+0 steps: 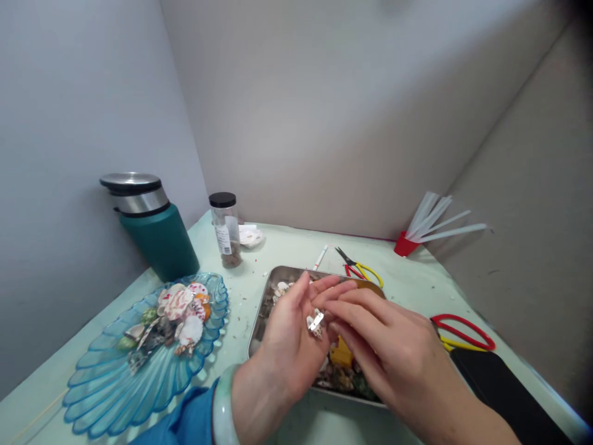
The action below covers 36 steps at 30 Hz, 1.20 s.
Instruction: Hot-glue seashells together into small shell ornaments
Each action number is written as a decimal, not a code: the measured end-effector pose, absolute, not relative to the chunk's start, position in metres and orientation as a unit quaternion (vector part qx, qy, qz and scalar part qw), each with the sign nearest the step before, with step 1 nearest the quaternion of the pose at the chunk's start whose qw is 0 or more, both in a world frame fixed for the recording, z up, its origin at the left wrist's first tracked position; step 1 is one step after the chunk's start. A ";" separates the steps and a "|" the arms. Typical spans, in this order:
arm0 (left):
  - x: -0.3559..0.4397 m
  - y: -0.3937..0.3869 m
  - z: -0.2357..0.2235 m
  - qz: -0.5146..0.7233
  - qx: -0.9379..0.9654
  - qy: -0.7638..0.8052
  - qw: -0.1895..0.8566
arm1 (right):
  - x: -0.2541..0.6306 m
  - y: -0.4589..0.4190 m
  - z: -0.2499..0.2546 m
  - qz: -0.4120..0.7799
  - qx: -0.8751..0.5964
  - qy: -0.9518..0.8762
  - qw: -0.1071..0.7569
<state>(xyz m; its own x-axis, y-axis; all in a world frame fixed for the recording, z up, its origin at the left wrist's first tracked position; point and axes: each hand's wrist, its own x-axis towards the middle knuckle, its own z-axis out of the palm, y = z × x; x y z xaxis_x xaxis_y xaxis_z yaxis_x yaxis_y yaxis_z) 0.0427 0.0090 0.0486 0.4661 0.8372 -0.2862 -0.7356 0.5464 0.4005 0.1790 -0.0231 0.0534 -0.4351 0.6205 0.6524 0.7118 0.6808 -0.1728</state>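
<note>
My left hand [290, 334] is cupped palm up over a metal tray [259, 321] of mixed shells. A small shell with a silver metal clip [315, 322] lies in its palm. My right hand [375, 337] reaches in from the right, its fingertips pinched at that clip and shell. A yellow piece [341, 355] in the tray shows between the two hands. A pale green bangle [223, 405] and a blue sleeve [185, 420] are on my left wrist.
A blue shell-shaped glass dish [102, 383] with several shells lies at the left. Behind it stand a teal flask [155, 232] and a clear jar [226, 230]. Small scissors [359, 269], red-handled scissors [463, 330], a red cup of glue sticks [424, 232] and a black pad [500, 389] lie at the right.
</note>
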 end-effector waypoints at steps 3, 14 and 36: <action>0.043 0.010 0.049 0.454 0.119 0.223 0.854 | 0.177 -0.022 0.054 -0.046 -0.374 -0.852 0.364; 0.040 0.007 0.054 0.446 0.124 0.226 0.857 | 0.167 -0.021 0.046 -0.053 -0.323 -0.848 0.416; 0.037 -0.004 0.071 0.471 0.151 0.198 0.846 | 0.167 -0.021 0.030 -0.113 -0.294 -0.824 0.470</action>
